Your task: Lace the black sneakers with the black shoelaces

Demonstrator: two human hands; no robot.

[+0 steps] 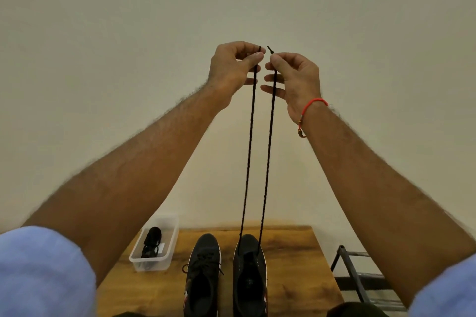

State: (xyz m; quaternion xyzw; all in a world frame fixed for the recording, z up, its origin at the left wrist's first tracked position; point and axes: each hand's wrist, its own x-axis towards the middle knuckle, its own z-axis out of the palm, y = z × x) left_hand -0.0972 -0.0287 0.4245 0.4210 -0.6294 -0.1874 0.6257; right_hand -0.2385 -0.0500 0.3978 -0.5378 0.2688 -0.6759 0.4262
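Two black sneakers stand side by side on the wooden table (296, 265). The left sneaker (203, 273) is laced. The right sneaker (249, 275) has a black shoelace (268, 157) threaded through its front eyelets. Both lace ends rise straight up in two taut strands. My left hand (231, 67) pinches the left end near its tip. My right hand (293, 77) pinches the right end near its tip. Both hands are raised high above the table, close together, with the tips level.
A clear plastic bin (164, 247) with dark items inside sits at the table's left back corner. A black metal rack (360, 278) stands to the right of the table. A plain wall fills the background.
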